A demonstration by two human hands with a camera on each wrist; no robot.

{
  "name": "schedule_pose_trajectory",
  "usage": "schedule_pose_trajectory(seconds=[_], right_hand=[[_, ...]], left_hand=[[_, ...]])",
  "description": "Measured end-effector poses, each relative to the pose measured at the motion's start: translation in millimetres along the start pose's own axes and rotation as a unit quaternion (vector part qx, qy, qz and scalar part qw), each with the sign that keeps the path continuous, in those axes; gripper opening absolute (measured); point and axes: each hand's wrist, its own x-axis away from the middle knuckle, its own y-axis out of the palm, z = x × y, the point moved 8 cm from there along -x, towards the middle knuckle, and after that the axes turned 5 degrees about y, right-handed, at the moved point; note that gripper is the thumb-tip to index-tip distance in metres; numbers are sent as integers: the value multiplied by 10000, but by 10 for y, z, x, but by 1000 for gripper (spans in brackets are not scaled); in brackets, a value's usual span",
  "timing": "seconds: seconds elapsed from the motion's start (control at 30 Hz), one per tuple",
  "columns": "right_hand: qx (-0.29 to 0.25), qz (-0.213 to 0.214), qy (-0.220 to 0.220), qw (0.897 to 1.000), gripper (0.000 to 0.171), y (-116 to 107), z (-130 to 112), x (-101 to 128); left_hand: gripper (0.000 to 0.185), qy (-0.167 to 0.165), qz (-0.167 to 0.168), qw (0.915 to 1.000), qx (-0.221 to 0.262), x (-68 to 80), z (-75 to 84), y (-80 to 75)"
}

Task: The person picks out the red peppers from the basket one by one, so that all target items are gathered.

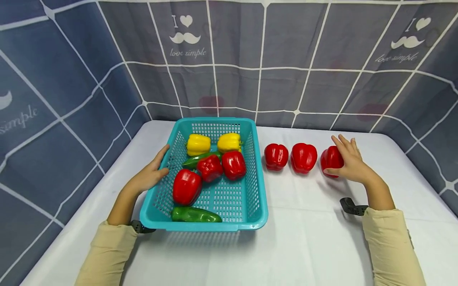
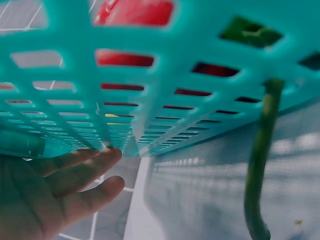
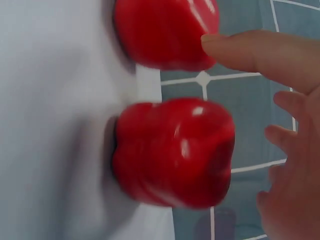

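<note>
A teal plastic basket (image 1: 214, 227) holds two yellow bell peppers (image 1: 198, 145), three red bell peppers (image 1: 187, 186) and two long green peppers (image 1: 196, 215). My left hand (image 1: 146, 176) is at its left side, fingers extended along the perforated wall (image 2: 120, 105) in the left wrist view. To the right of the basket, three more red bell peppers (image 1: 303, 158) stand in a row. Over the rightmost one (image 1: 331, 159) my right hand (image 1: 350, 163) hovers with fingers spread. The right wrist view has that pepper (image 3: 172, 152) in front of the loose fingers (image 3: 255, 52).
A white cloth (image 1: 300, 238) covers the table. Grey-blue checked fabric (image 1: 236, 39) hangs behind it and at both sides. In the left wrist view, a green stem (image 2: 262, 160) pokes out through a basket hole. Each wrist wears a black band (image 1: 352, 207).
</note>
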Motion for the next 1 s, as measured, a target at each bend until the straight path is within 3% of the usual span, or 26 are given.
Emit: schedule_pose_trajectory(seconds=[0.73, 1.0], right_hand=[[-464, -368, -391, 9975, 102, 287, -514, -285], [-500, -607, -477, 9958, 101, 344, -844, -377]], left_hand=[[74, -125, 1, 9999, 23, -12, 37, 21], [74, -150, 17, 9999, 79, 27, 31, 13]])
